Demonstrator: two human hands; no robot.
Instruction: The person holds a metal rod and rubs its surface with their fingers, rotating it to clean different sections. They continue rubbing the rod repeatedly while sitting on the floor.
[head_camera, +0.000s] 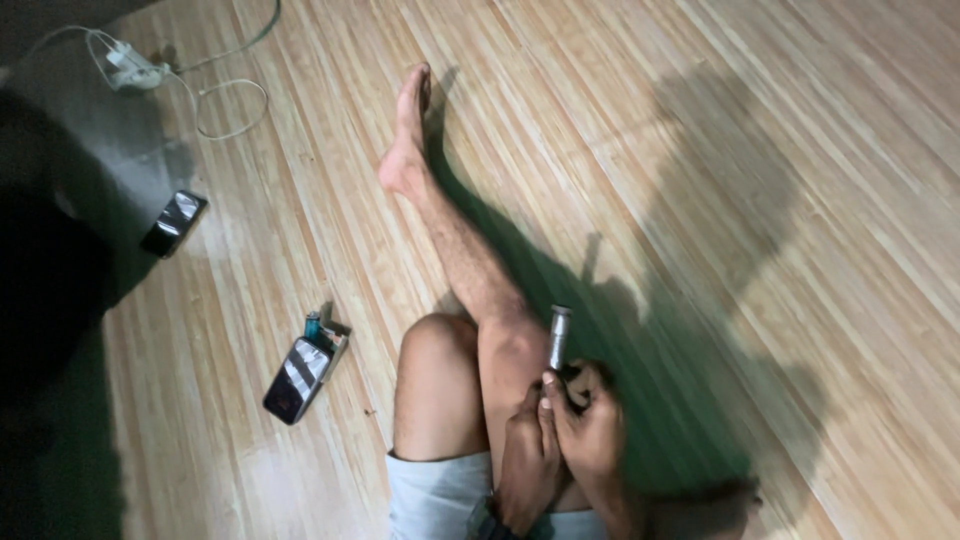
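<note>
While the left hand (527, 455) steadies, the right hand (590, 425) grips a metal tube (558, 338).

Dim, hard shadows, dark left edge

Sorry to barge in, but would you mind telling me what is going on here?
A person sits on the wooden floor with one bare leg stretched out. Both hands meet beside the knee: the right hand grips a small metal cylinder that sticks upward, and the left hand rests against its base. Two phones lie to the left, and a white charger cable farther off.
</note>
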